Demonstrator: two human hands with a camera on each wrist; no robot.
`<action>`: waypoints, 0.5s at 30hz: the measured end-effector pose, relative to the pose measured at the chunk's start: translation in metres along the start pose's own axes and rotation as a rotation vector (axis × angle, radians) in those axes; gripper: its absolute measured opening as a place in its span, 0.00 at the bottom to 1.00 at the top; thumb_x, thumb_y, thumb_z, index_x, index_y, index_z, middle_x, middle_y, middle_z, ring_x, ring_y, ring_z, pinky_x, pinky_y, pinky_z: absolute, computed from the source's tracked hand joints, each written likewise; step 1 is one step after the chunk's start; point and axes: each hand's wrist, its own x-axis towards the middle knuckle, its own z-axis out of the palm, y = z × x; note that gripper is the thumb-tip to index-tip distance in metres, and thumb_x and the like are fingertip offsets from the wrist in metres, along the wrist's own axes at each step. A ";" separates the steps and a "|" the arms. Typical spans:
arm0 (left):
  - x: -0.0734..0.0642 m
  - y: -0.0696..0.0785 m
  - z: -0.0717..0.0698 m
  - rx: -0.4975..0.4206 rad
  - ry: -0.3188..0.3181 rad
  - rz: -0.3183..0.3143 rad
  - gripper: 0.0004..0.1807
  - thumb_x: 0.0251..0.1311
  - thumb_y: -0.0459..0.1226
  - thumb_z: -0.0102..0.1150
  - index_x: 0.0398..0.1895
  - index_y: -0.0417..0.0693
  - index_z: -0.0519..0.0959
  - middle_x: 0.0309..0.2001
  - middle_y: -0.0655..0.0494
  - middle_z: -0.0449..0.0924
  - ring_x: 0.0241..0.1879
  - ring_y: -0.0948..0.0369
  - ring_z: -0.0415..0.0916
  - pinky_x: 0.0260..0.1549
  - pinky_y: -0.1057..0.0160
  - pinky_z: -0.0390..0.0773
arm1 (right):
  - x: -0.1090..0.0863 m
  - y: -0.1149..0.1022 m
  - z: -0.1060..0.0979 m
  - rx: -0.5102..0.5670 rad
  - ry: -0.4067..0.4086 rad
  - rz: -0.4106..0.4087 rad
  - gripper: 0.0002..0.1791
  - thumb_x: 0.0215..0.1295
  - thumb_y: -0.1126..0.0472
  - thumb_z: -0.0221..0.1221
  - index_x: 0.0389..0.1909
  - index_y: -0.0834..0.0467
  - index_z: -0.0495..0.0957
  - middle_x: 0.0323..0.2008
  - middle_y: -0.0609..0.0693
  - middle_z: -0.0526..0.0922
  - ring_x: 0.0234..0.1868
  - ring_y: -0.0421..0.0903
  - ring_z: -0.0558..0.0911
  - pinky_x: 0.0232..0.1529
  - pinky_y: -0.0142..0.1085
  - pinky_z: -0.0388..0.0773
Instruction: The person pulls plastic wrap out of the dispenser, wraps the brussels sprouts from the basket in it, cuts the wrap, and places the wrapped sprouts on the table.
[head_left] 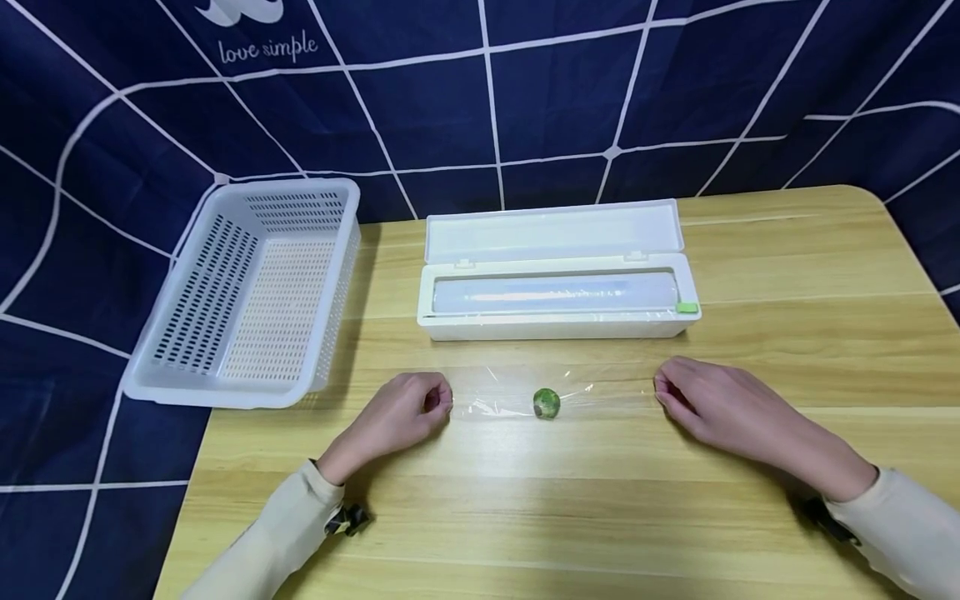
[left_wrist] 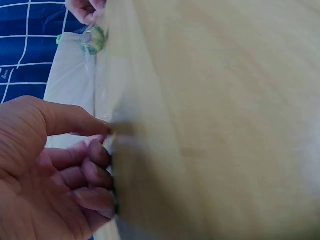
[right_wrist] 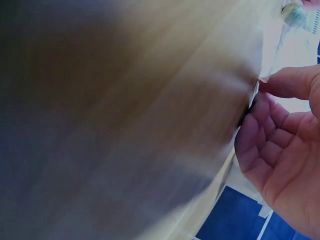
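Thin, clear plastic wrap (head_left: 491,408) stretches between the two hands over the table, with bright glints and creases. My left hand (head_left: 408,410) pinches its left end between thumb and forefinger, the other fingers curled. At the right end, my right hand (head_left: 723,408) pinches the wrap in the same way. Between the hands, overlapped by the film, is a small round green item (head_left: 546,403) with a paler, brownish patch, like a little vegetable. Behind it lies a white wrap box (head_left: 558,329), lid raised, holding a roll of wrap (head_left: 555,293).
A white slotted plastic basket (head_left: 337,292) stands at the table's left edge. The box's lid (head_left: 555,233) leans back, and a small green slider (head_left: 687,307) sits at its right front corner. Behind the wooden table (head_left: 525,517) hangs a dark blue cloth (head_left: 435,100) with white lines.
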 end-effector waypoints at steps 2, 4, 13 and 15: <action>0.001 0.002 -0.003 -0.017 -0.033 -0.030 0.08 0.68 0.29 0.65 0.32 0.51 0.81 0.25 0.64 0.73 0.27 0.65 0.69 0.32 0.62 0.75 | 0.000 -0.001 -0.002 0.009 -0.028 0.026 0.17 0.66 0.67 0.70 0.32 0.45 0.72 0.28 0.32 0.65 0.27 0.31 0.65 0.25 0.32 0.65; 0.002 0.003 -0.005 -0.029 -0.064 -0.050 0.08 0.70 0.30 0.64 0.33 0.51 0.81 0.26 0.64 0.74 0.27 0.65 0.69 0.33 0.62 0.74 | 0.000 -0.002 -0.004 0.023 -0.061 0.063 0.17 0.68 0.66 0.69 0.32 0.45 0.71 0.28 0.33 0.65 0.27 0.32 0.66 0.26 0.33 0.66; 0.000 -0.023 0.008 -0.030 -0.035 0.002 0.03 0.67 0.35 0.64 0.39 0.53 0.80 0.27 0.66 0.73 0.28 0.65 0.69 0.31 0.61 0.73 | -0.001 -0.009 -0.005 0.015 -0.077 0.134 0.14 0.68 0.67 0.68 0.36 0.49 0.73 0.28 0.37 0.70 0.28 0.36 0.69 0.25 0.36 0.68; -0.001 -0.031 0.013 -0.013 -0.004 0.028 0.04 0.66 0.35 0.63 0.41 0.54 0.79 0.28 0.67 0.72 0.28 0.66 0.68 0.30 0.62 0.72 | -0.002 -0.011 -0.006 0.010 -0.052 0.141 0.12 0.66 0.67 0.68 0.39 0.50 0.74 0.31 0.39 0.73 0.29 0.37 0.71 0.24 0.37 0.70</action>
